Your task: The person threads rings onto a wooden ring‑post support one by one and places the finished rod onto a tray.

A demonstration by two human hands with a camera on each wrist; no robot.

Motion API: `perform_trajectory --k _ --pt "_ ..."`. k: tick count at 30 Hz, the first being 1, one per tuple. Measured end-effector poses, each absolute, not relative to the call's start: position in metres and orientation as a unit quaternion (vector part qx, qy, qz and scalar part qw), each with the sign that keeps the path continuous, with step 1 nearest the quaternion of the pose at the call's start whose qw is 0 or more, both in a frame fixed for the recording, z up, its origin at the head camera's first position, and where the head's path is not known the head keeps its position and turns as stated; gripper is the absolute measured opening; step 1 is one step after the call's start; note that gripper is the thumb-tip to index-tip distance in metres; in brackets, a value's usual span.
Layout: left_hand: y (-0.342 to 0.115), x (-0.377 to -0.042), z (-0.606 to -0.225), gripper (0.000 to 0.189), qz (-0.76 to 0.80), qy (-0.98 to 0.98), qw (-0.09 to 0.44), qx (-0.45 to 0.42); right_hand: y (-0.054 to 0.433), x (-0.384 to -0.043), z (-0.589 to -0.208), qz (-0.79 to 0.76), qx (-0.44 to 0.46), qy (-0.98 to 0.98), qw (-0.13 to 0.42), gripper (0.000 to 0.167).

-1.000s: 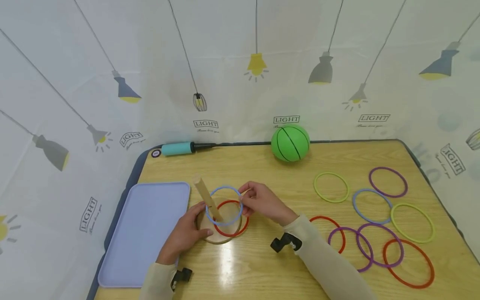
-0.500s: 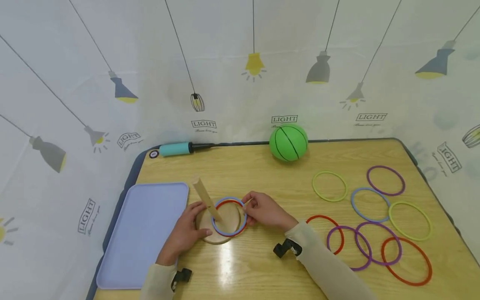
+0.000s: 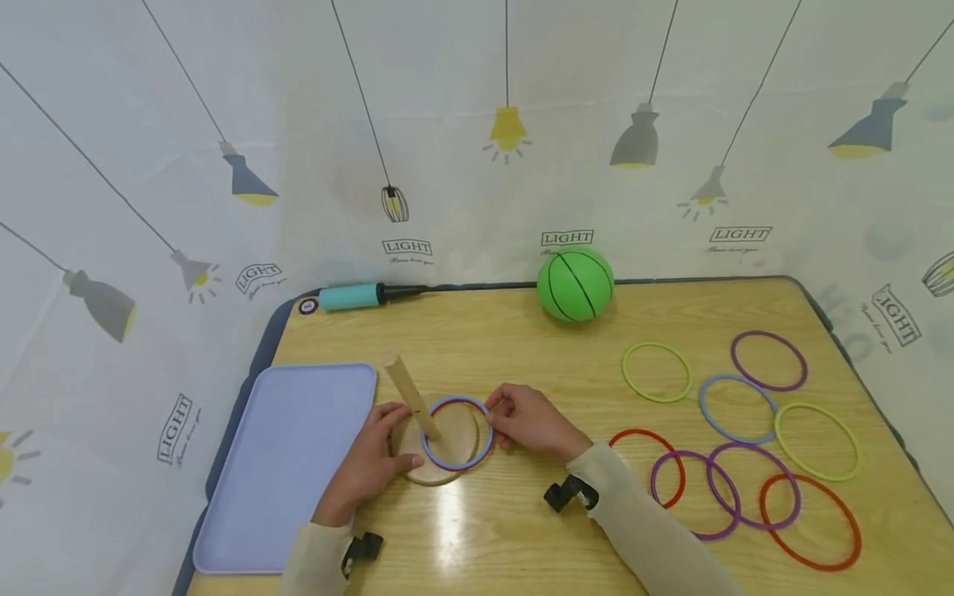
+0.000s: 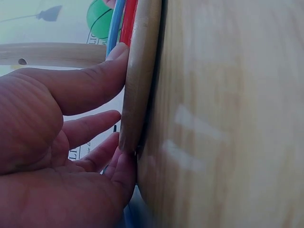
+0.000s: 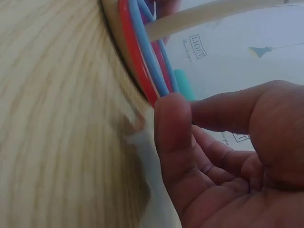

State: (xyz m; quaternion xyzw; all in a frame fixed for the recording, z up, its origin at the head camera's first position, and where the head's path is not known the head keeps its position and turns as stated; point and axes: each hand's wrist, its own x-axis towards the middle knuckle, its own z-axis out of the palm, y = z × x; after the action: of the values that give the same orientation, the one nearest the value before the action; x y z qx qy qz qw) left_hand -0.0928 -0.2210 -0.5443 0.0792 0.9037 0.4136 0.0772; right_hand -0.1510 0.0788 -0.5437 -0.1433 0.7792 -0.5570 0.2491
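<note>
A wooden stand (image 3: 406,385), with an upright post on a round base, stands on the table in the head view. My left hand (image 3: 368,462) holds the base's left side, thumb at the front and fingers behind. In the left wrist view its thumb and fingertips touch the base's rim (image 4: 142,61). A blue ring (image 3: 458,396) encircles the post, lying over a red ring (image 5: 136,57) on the base. My right hand (image 3: 532,420) pinches the blue ring's right edge between thumb and index finger. Part of the rings is hidden behind the right fingertips.
A lavender tray (image 3: 298,447) lies left of the stand. Several loose rings, among them a yellow-green ring (image 3: 626,382) and a purple ring (image 3: 805,364), lie on the right. At the back are a green ball (image 3: 575,285) and a teal pump (image 3: 350,296).
My right hand has lowered the blue ring, which was higher and tilted around the post, down onto the red ring. The left hand has stayed at the base.
</note>
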Motion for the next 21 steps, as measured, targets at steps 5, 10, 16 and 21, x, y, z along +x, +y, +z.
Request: perform_trajectory --k 5,10,16,21 --pt "-0.221 -0.093 -0.544 0.077 0.414 0.903 0.082 0.078 0.091 -0.152 -0.541 -0.547 -0.141 0.792 0.234 0.018" --pt "-0.222 -0.093 -0.544 0.078 0.416 0.902 0.087 0.077 0.112 -0.151 -0.533 -0.523 -0.147 0.813 0.208 0.021" --pt "-0.222 -0.094 -0.546 0.078 0.420 0.900 0.081 0.078 0.151 -0.145 -0.527 -0.472 -0.154 0.852 0.167 0.021" --pt "-0.222 -0.093 -0.548 0.078 0.415 0.903 0.077 0.080 0.189 -0.137 -0.527 -0.454 -0.156 0.866 0.138 0.020"
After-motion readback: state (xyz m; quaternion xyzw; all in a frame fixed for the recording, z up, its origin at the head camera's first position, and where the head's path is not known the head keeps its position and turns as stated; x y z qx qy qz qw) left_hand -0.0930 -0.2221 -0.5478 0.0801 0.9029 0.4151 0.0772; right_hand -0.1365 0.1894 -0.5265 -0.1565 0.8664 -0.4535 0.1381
